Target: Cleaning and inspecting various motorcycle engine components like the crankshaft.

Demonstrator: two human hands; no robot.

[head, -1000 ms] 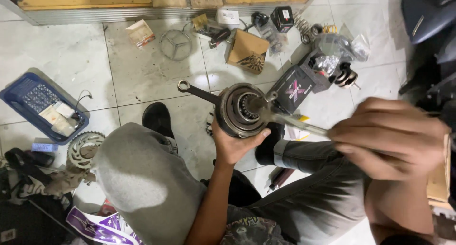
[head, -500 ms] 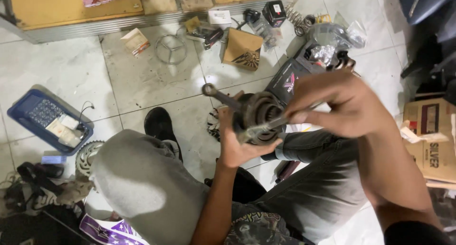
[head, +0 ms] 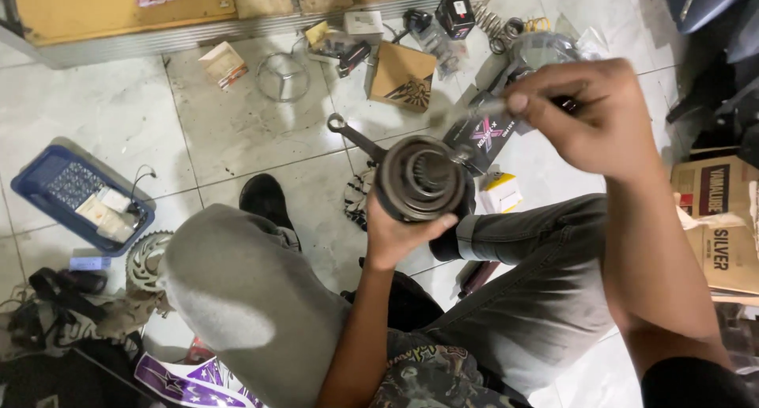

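While left hand point(head: 399, 230) grips one round metal hub point(head: 419, 179), right hand point(head: 589, 115) pinches one thin tool point(head: 490, 106).

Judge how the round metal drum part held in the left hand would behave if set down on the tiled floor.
The round metal drum part looks thick and solid, so probably heavy for its size. Being round, it might roll on edge; flat, it should sit steady. The left hand cups it from underneath.

The left hand point(head: 399, 230) holds the round drum part point(head: 417, 179) above the floor point(head: 237, 131), between the knees. The right hand point(head: 589, 111) is up and to its right. A tray point(head: 47, 183) lies far left, a sprocket point(head: 146, 258) just below it; a cardboard box point(head: 403, 76) lies behind the drum.
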